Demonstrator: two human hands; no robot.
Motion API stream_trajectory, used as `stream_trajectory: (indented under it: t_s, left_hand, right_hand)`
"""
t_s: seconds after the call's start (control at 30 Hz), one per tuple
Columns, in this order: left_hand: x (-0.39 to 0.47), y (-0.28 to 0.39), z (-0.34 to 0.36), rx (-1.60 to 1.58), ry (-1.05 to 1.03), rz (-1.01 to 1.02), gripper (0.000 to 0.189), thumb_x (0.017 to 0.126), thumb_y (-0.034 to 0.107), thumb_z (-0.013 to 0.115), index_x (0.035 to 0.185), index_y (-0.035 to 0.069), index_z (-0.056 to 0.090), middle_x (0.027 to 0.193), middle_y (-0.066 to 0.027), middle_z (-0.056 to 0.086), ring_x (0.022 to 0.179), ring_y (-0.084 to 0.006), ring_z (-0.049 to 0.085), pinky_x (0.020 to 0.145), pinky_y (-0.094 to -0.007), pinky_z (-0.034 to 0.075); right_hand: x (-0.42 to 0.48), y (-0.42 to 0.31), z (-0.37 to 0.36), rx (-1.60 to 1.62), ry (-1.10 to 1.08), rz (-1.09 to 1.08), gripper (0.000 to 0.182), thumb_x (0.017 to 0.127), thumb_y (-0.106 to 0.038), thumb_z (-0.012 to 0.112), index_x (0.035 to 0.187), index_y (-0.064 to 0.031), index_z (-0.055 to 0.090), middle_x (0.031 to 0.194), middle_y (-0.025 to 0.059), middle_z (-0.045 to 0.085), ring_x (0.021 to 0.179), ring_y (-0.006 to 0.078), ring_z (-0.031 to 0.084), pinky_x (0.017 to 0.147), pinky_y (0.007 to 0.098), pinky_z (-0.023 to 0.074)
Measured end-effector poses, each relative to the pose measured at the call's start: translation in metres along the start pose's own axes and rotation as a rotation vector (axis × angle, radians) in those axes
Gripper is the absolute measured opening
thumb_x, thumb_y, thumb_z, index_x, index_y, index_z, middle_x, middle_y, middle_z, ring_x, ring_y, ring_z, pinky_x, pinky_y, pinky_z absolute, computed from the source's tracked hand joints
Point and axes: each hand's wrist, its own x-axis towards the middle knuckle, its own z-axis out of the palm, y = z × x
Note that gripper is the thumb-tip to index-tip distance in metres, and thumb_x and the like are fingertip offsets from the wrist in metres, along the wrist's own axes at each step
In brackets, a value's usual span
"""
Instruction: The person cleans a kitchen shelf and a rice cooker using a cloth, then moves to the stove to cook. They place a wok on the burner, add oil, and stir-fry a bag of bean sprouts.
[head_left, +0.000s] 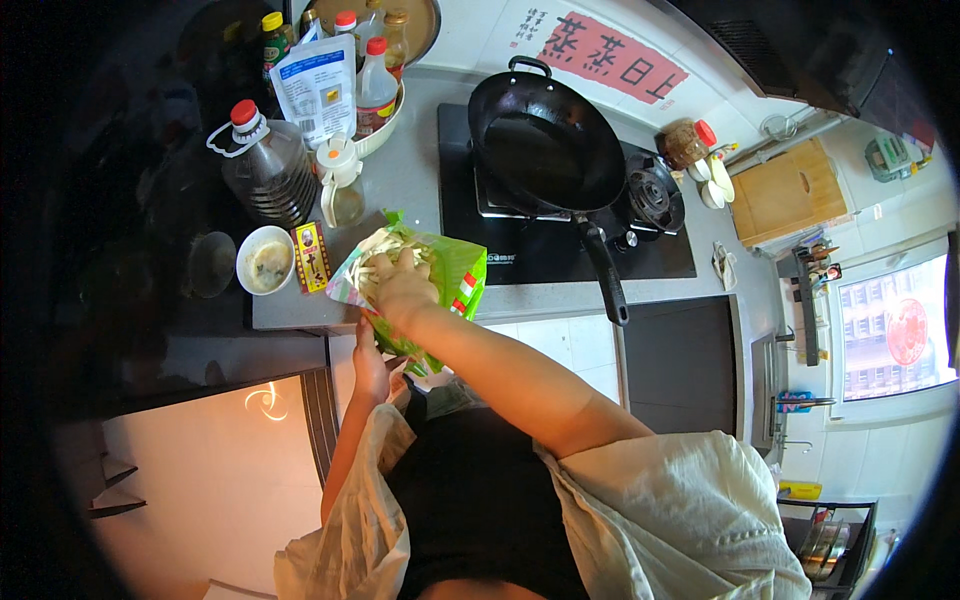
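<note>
A green printed plastic bag (450, 266) is held at the counter's front edge, partly over the gap in front of it. Pale thin strips of food (367, 264) lie heaped at its mouth. From above, my right hand (405, 289) reaches across onto these strips with fingers spread; its fingertips are sunk among them, so whether they grip is unclear. My left hand (371, 367) holds the bag from below near its lower edge, and some of its fingers are hidden. Close by on the left stands a yellow and red box (311, 257).
A black wok (547, 142) sits on the black gas hob (465, 247), its handle (604, 277) jutting past the counter front. A white bowl (265, 260), a glass oil pot (343, 187), a large dark jug (270, 165) and several seasoning bottles (376, 86) crowd the left.
</note>
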Motion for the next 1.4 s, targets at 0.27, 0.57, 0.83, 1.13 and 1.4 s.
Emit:
stream_trajectory:
  t_s: [0.27,0.57,0.83,1.13,1.4]
  left_hand:
    - [0.005,-0.011,-0.008,-0.021,-0.035,0.037,0.06,0.092,0.057,0.04,0.131,0.012,0.041,0.123,-0.0089,0.049,0.113,-0.0273,0.047,0.087,-0.0492,0.045]
    - [-0.004,0.003,-0.013,0.333,0.053,0.042,0.075,0.089,0.059,0.042,0.144,0.012,0.024,0.143,-0.0123,0.03,0.132,-0.031,0.028,0.099,-0.0547,0.032]
    - [-0.025,0.026,0.025,0.424,0.073,0.637,0.086,0.087,0.05,0.057,0.143,-0.001,0.016,0.137,-0.0231,0.02,0.132,-0.034,0.016,0.109,-0.0403,0.017]
    - [-0.002,0.036,0.024,0.847,0.179,0.775,0.068,0.073,0.005,0.052,0.137,0.0,0.028,0.123,-0.0206,0.048,0.117,-0.0345,0.041,0.104,-0.0378,0.026]
    - [0.031,0.033,0.022,0.306,-0.148,0.569,0.059,0.077,-0.002,0.044,0.135,0.004,0.037,0.111,-0.0066,0.056,0.088,-0.0159,0.054,0.077,-0.0278,0.044]
  right_hand:
    - [0.01,0.015,0.011,0.074,-0.013,-0.031,0.048,0.083,-0.029,0.059,0.129,-0.0303,0.044,0.133,0.0153,0.038,0.111,0.0397,0.052,0.092,0.0435,0.046]
    - [0.004,0.021,-0.014,0.123,0.037,-0.061,0.053,0.073,-0.031,0.067,0.124,-0.0239,0.052,0.129,0.0164,0.044,0.109,0.0326,0.056,0.09,0.0415,0.0464]
    - [-0.012,0.019,-0.036,0.067,0.039,-0.099,0.054,0.07,-0.028,0.068,0.122,-0.0249,0.053,0.127,0.0153,0.047,0.107,0.0317,0.057,0.089,0.0402,0.047]
    - [0.02,0.026,-0.052,0.182,0.08,-0.124,0.054,0.062,-0.026,0.072,0.114,-0.0191,0.06,0.109,0.0127,0.064,0.102,0.0278,0.061,0.085,0.0375,0.0486]
    - [0.037,0.023,-0.073,0.17,-0.035,-0.122,0.054,0.068,-0.034,0.07,0.119,-0.0225,0.059,0.119,0.0097,0.06,0.11,0.0266,0.057,0.089,0.0379,0.0484]
